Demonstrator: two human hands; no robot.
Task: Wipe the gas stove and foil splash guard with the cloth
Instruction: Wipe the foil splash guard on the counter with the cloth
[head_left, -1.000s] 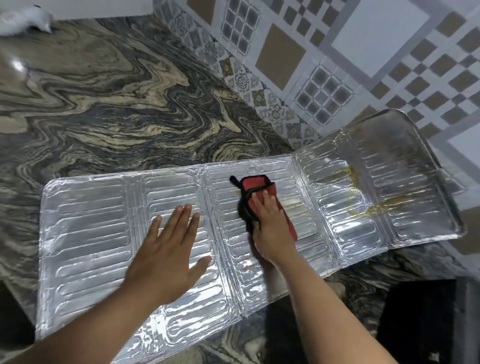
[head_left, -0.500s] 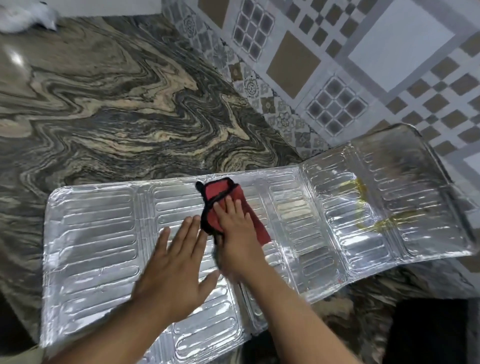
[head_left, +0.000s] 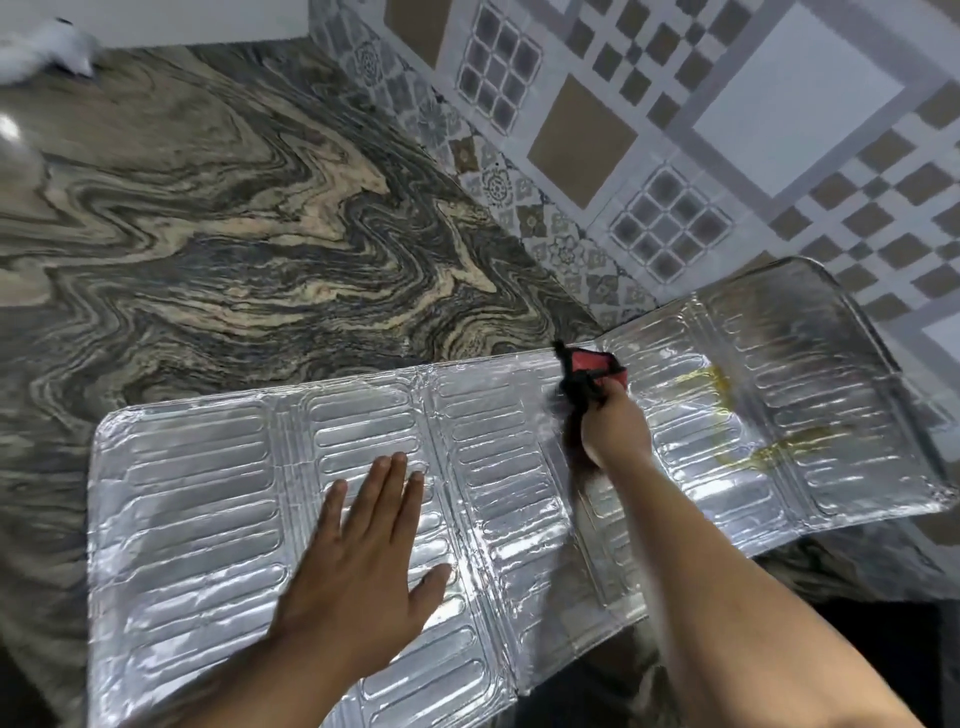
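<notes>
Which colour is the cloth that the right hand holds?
Red with black edging, in the head view: the cloth in the right hand.

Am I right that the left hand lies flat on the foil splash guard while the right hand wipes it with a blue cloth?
Not quite: the cloth is red with dark edging, not blue, as the head view shows. The rest stands: the left hand lies flat, fingers straight, on the foil splash guard, while the right hand grips the cloth against it.

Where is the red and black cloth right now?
Head view, right of centre: the red and black cloth sits under the right hand at the far edge of the silver foil splash guard, left of the yellow stain.
</notes>
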